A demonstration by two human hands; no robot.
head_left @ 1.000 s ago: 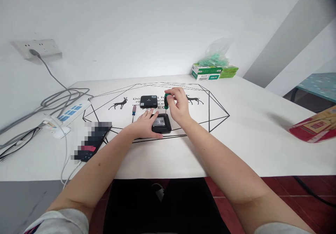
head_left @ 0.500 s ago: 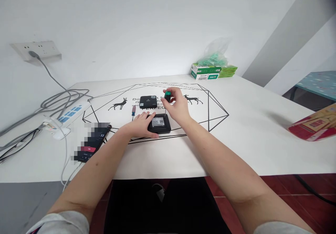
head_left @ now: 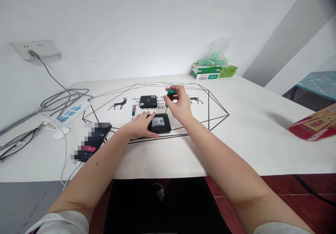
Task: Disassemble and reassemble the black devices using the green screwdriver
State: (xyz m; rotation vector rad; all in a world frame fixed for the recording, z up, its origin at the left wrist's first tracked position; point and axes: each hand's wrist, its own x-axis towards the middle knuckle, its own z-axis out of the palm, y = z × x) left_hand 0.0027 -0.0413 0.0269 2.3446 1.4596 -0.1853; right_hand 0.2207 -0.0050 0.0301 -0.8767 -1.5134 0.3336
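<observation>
White table (head_left: 168, 162) against a pale wall (head_left: 147, 23): green-handled screwdriver (head_left: 170, 94) at the labelled box (head_left: 160, 124)

Labelled box lies flat, sticker up, between my hands; all places taken from it.

Left hand (head_left: 141, 124) on its left side: fingers spread, index at the far edge, thumb along the near edge. Likely a brace, so the box does not turn under the tool. Sticker mostly uncovered.

Right hand (head_left: 180, 104) above and to its right: thumb and fingertips pinching the green-handled screwdriver by the handle; lower fingers partly hidden. Shaft slants down to the box's far right corner. Cannot tell whether the tip sits in a screw. High grip probably suits twisting.

Second box (head_left: 148, 101) just beyond, a little left, perhaps parked clear of the work. Spare screwdriver (head_left: 133, 110) lies to the left, past my knuckles. Phone (head_left: 96, 141) well left and nearer me.

Against half a second ago: handle leans further right, where it stood nearly upright; box and left hand unchanged. Against a second ago: left hand sits further left, baring more sticker.
</observation>
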